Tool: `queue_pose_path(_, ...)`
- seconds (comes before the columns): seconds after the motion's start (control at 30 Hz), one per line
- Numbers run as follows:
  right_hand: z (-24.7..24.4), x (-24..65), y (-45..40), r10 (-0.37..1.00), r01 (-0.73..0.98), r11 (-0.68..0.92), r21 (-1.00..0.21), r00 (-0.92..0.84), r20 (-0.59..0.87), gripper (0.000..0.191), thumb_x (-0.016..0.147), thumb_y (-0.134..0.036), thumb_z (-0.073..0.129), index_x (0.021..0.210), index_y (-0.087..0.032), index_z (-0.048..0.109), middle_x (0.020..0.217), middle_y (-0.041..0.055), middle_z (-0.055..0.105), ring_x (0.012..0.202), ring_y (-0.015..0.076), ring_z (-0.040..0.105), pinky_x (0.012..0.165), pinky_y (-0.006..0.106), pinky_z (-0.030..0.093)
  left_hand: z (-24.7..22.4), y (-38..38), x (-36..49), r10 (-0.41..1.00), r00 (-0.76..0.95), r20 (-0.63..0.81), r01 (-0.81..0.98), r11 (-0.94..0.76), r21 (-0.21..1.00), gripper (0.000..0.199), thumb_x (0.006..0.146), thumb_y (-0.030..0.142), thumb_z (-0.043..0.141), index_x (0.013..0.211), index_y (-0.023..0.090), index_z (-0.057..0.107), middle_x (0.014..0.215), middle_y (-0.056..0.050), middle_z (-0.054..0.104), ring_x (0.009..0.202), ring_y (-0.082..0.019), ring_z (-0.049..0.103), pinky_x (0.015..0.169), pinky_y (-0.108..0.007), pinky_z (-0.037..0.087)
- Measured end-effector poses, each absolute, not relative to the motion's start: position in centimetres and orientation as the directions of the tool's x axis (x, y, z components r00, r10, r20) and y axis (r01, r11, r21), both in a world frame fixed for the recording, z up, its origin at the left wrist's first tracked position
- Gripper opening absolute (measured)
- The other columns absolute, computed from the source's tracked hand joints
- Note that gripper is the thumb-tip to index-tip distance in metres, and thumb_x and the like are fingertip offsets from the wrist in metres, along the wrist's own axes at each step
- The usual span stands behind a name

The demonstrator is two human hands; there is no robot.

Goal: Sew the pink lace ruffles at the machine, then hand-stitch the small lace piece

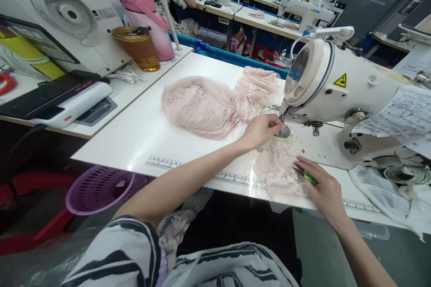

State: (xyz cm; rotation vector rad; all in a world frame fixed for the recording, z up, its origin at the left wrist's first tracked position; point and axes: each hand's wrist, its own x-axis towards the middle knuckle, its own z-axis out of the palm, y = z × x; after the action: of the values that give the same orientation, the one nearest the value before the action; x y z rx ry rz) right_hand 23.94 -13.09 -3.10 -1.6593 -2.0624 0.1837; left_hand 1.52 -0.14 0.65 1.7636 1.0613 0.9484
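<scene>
My left hand is at the needle area of the white sewing machine, its thumb and fingers pinched together; what they hold is too small to make out. Green-handled snips are held in my right hand, which rests by the right edge of a pale pink lace piece. That piece lies between my hands, near the table's front edge. Behind my left forearm, a larger heap of pink lace spreads over the white table and reaches the machine's left side.
A purple basket is below the table at the left. On the left table are an amber cup, a pink jug and a black-and-white device. White mesh cloth lies at right. A person's arm shows behind.
</scene>
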Motion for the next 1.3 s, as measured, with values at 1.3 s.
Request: queue_pose_path(1.3,-1.1,25.1,-13.3,0.905,0.646,-0.240,-0.725,0.419,0.073,0.054,0.078,-0.065,0.063,0.111,-0.023,0.073,0.096,0.0085,0.072,0.048,0.0081,0.033,0.039,0.024,0.027,0.3,-14.9,-7.2,0.761,0.464,0.454,0.226,-0.597,0.770,0.015,0.096,0.015,0.049,0.082,0.015,0.056,0.075,0.002,0.059,0.070,-0.011,0.051,0.067,-0.025,0.038)
